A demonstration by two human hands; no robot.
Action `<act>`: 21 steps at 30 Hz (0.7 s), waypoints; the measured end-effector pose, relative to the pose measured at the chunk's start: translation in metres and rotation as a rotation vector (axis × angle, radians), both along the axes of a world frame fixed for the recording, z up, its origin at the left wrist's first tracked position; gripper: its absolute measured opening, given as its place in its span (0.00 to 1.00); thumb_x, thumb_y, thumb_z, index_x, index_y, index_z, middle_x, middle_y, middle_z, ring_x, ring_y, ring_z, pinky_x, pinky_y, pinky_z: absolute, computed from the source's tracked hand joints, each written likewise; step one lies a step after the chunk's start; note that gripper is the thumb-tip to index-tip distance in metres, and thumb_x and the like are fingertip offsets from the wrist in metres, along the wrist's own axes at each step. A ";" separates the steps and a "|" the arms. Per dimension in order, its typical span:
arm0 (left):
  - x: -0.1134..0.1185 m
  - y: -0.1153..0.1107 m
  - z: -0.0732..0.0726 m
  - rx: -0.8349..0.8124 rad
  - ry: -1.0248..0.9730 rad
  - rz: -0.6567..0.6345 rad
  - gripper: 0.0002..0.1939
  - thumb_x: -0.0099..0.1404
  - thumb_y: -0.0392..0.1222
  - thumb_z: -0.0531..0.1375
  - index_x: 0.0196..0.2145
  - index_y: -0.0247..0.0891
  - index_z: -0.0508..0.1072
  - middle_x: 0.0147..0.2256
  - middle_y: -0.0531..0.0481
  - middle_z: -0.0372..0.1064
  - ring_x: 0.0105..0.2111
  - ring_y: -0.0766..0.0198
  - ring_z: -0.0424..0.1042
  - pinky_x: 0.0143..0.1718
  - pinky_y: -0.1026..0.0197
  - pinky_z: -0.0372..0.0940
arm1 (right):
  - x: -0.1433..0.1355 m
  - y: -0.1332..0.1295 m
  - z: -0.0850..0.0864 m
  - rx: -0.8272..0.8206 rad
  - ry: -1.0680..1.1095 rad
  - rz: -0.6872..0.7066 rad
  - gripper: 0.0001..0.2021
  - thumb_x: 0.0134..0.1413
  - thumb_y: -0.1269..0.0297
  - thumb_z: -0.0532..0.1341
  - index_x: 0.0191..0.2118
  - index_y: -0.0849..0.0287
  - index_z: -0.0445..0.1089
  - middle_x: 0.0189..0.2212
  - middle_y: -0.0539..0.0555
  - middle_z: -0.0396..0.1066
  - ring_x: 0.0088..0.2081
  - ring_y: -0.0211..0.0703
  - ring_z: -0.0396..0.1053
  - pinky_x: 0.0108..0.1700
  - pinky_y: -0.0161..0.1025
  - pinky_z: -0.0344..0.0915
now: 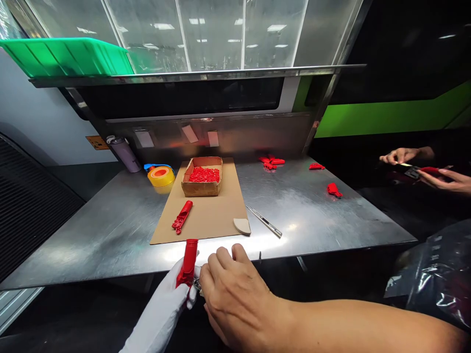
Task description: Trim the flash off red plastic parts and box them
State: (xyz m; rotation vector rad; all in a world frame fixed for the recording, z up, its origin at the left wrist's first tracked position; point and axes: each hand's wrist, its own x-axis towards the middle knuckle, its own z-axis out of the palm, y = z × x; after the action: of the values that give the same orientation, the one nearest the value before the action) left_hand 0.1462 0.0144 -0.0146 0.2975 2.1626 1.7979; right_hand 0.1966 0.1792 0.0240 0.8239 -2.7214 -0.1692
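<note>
My left hand (170, 299), in a white glove, grips a red plastic tube-shaped part (189, 257) that stands nearly upright at the table's front edge. Close beside it, my bare right hand (237, 294) is closed, its back turned to me. A small bit of shiny metal (197, 283) shows between the two hands; the rest of it is hidden by my right fingers. A similar red part (182, 216) lies on the cardboard sheet (206, 215), just beyond my hands.
A cardboard box (201, 189) of small red pieces stands on the sheet. Yellow tape (161, 177), a utility knife (264, 221), a beige quarter-round piece (242, 226) and red parts (333, 189) lie around. At right, another person's hands (447, 181) hold a red part.
</note>
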 end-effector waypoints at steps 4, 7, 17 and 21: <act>0.001 0.000 -0.001 0.012 -0.035 -0.025 0.08 0.57 0.44 0.57 0.31 0.38 0.72 0.24 0.51 0.65 0.24 0.61 0.63 0.27 0.60 0.64 | -0.001 0.001 0.000 0.018 -0.006 -0.006 0.09 0.53 0.63 0.64 0.33 0.63 0.65 0.29 0.57 0.59 0.31 0.51 0.55 0.32 0.45 0.57; 0.001 -0.001 -0.003 0.012 -0.057 -0.034 0.10 0.57 0.43 0.56 0.34 0.38 0.73 0.25 0.51 0.65 0.23 0.62 0.61 0.26 0.60 0.62 | -0.002 0.001 -0.001 0.014 -0.015 0.005 0.06 0.53 0.67 0.63 0.32 0.63 0.65 0.28 0.57 0.59 0.31 0.51 0.56 0.31 0.45 0.57; -0.002 -0.002 -0.004 -0.005 -0.092 -0.050 0.08 0.51 0.37 0.56 0.31 0.37 0.70 0.24 0.54 0.62 0.25 0.64 0.58 0.27 0.62 0.59 | -0.006 0.002 -0.006 0.019 0.000 0.090 0.05 0.50 0.75 0.60 0.30 0.61 0.63 0.25 0.56 0.60 0.27 0.48 0.55 0.29 0.43 0.56; -0.004 -0.002 -0.005 -0.012 -0.090 -0.026 0.12 0.51 0.36 0.56 0.36 0.37 0.71 0.24 0.55 0.61 0.25 0.64 0.57 0.27 0.62 0.59 | -0.005 0.001 -0.003 0.003 -0.007 0.027 0.06 0.51 0.70 0.63 0.32 0.62 0.64 0.27 0.56 0.59 0.30 0.50 0.56 0.31 0.44 0.59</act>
State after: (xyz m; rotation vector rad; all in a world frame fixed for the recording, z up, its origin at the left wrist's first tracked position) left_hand 0.1419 0.0126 -0.0198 0.2360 2.0976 1.7497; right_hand 0.1915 0.1802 0.0205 0.8630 -2.7161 -0.1650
